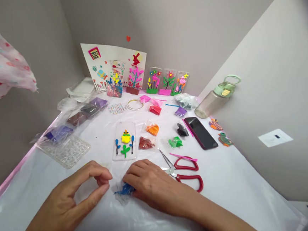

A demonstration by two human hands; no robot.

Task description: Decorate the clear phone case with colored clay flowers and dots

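Observation:
My right hand [148, 178] lies palm down, its fingers closed on blue clay [126, 189] in a clear wrapper; the palm side is hidden. Left of it, my left hand [77, 192] is raised with thumb and curled fingertips brought together in a pinch. Whatever may be between those tips is too small or hidden to make out. Just beyond both hands lies a clear phone case [130, 131] with a yellow clay figure [126, 137], a green clay plant [125, 151] and blue-topped black stems. Red-handled scissors [171, 170] lie spread, partly behind my right hand.
Clay packets, orange [152, 130], brown [146, 142], green [175, 142] and black [182, 130], lie beyond the scissors. A phone [201, 133] and a bottle [214, 100] are on the right. A textured sheet [66, 151] lies left. Decorated cases [168, 81] stand at the wall.

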